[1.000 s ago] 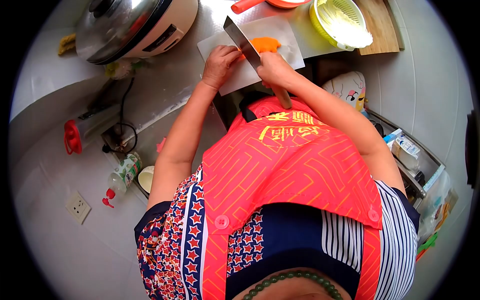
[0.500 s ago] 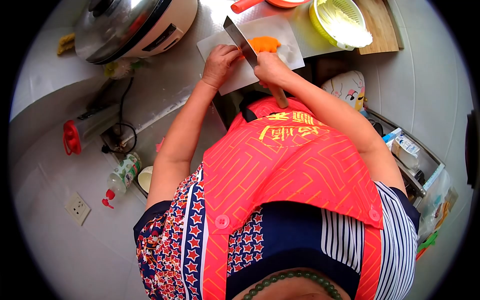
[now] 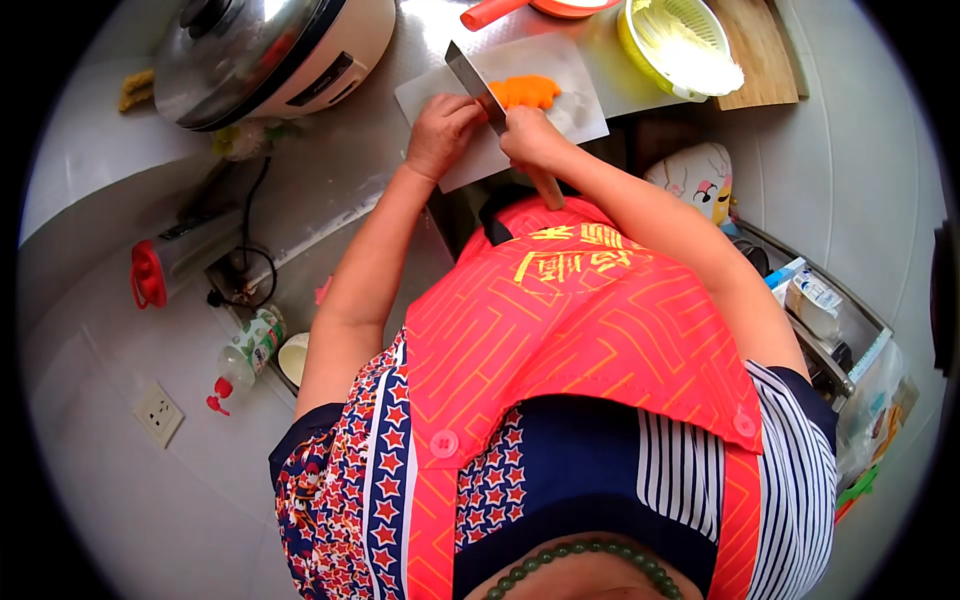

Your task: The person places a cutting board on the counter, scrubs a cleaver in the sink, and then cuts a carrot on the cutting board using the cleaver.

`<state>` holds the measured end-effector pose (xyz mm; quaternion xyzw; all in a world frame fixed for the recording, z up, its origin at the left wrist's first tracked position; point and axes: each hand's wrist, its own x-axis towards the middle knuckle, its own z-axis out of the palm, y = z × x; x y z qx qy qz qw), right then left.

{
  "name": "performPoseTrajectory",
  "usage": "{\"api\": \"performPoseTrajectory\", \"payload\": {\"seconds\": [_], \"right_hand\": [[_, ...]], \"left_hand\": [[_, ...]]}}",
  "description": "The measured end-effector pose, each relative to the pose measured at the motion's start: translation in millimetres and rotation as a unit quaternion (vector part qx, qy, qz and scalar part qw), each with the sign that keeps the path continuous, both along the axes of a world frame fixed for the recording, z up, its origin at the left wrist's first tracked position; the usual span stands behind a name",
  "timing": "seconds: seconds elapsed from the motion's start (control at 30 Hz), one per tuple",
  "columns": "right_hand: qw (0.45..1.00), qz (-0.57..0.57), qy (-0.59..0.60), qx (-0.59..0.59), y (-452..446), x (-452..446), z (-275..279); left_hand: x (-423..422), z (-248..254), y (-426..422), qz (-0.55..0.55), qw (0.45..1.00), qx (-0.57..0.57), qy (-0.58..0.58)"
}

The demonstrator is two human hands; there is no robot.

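Observation:
On a white cutting board [image 3: 582,78] lies a pile of sliced carrot [image 3: 528,91], bright orange. My right hand [image 3: 530,138] is closed round the wooden handle of a kitchen knife [image 3: 470,74]. Its broad blade stands between the slices and my left hand [image 3: 444,132]. The left fingers are curled close against the blade, pressed on the uncut carrot, which they and the knife mostly hide.
A large lidded electric cooker [image 3: 290,60] stands at the upper left. Behind the board are a yellow basket [image 3: 650,60] with pale shredded food and a red-handled item [image 3: 495,12]. A wooden board [image 3: 765,60] leans at right; a pump bottle [image 3: 250,350] sits lower left.
The knife and my right hand have shifted slightly left, towards my left fingers. More of the carrot pile's left side now shows. My left hand has barely moved.

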<state>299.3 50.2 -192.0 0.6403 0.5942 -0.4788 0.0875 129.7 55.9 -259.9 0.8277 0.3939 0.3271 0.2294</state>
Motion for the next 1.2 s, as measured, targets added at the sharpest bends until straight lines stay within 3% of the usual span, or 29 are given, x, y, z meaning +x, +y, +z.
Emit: {"api": "performPoseTrajectory", "payload": {"seconds": [0.57,1.2], "right_hand": [[0.997,-0.057,0.046,-0.004,-11.6,8.7,51.0],[0.998,-0.047,0.050,-0.011,-5.3,1.9,32.4]], "left_hand": [[-1.7,-2.0,-1.0,0.007,1.000,0.004,0.008],[-1.6,-4.6,2.3,0.002,1.000,0.017,-0.007]]}}
